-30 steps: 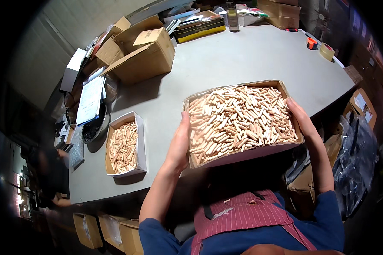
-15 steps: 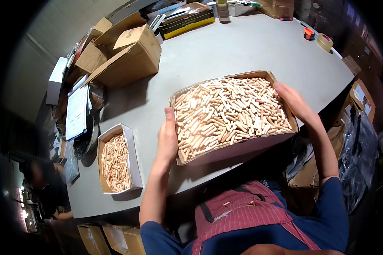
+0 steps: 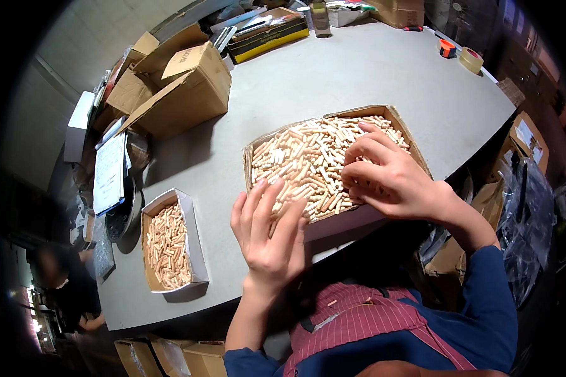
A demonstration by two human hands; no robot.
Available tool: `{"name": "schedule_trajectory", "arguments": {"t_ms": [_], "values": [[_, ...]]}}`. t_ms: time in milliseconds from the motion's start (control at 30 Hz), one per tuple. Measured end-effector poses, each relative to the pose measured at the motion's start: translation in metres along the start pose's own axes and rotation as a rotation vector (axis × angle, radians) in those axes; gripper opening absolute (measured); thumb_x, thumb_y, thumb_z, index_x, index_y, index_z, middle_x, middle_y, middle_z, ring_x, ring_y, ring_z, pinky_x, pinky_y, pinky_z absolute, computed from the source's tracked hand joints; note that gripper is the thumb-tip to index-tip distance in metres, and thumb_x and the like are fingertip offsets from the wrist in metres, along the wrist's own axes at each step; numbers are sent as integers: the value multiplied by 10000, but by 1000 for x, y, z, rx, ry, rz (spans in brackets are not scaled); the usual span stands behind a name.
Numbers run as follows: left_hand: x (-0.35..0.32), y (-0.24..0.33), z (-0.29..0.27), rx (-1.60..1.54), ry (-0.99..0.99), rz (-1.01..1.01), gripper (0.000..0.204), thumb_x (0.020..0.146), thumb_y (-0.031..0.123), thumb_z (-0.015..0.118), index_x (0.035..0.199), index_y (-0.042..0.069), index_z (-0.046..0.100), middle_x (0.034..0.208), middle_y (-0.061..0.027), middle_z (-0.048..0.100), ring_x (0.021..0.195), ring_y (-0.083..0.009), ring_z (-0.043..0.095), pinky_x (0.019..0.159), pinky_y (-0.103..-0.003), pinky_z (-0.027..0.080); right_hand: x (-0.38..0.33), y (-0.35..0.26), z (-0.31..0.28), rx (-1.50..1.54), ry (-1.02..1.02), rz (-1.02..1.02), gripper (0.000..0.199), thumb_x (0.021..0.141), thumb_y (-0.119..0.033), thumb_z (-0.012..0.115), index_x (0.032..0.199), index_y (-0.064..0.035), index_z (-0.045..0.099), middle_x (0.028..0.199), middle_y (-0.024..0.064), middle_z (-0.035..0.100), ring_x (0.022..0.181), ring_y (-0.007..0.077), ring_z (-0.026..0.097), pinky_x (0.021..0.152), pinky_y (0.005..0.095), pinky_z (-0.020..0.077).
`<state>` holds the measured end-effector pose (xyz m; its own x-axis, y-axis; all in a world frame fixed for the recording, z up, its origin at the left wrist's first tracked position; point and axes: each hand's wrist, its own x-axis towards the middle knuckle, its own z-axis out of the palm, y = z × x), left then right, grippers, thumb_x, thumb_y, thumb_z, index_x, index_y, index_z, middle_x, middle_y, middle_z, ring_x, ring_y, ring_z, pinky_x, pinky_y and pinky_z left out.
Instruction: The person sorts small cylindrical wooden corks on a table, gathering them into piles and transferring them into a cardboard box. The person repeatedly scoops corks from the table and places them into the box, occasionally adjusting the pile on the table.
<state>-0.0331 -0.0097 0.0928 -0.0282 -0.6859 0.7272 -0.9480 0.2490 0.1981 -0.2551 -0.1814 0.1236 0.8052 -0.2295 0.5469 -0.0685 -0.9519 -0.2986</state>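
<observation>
A large shallow cardboard box point(image 3: 251, 146) stands near the table's front edge, filled with small wooden dowels point(image 3: 308, 154). Over its near left corner is my left hand point(image 3: 267, 229), fingers spread and slightly blurred, with nothing visible in it. My right hand point(image 3: 390, 173) rests on the dowels in the right half, its fingers bent and apart, tips down among the pieces. Whether any dowel sits under that palm is hidden. To the left, a smaller white-sided box point(image 3: 198, 251) holds more dowels point(image 3: 168, 248).
On the grey table point(image 3: 383, 69) an open carton point(image 3: 198, 94) stands at the back left, beside a clipboard with paper point(image 3: 110, 173). A bottle point(image 3: 320, 19) and tape rolls point(image 3: 471, 60) lie farther back. Another person point(image 3: 75, 283) is at far left; plastic sheeting point(image 3: 525, 220) hangs at right.
Both hands have let go of the large box's sides. My right hand has moved left onto the dowels; my left hand has turned and come over the near left corner.
</observation>
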Motion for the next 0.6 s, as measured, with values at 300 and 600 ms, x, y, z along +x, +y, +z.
{"name": "schedule_trajectory", "arguments": {"t_ms": [300,600], "values": [[-16,7,-1,-20,26,-74,354,807,4,717,1132,86,829,1444,-168,662,1434,-382,533,1241,-540,320,-12,5,7,-115,84,55,139,852,-77,784,953,-74,688,1024,90,634,1116,322,619,1252,597,348],[-25,18,-2,-64,61,-114,384,840,40,747,1223,68,771,1396,-159,668,1386,-371,556,1208,-533,348,-13,-2,13,-98,205,42,155,867,7,720,990,-47,643,1017,100,626,1057,332,632,1240,592,368]]}}
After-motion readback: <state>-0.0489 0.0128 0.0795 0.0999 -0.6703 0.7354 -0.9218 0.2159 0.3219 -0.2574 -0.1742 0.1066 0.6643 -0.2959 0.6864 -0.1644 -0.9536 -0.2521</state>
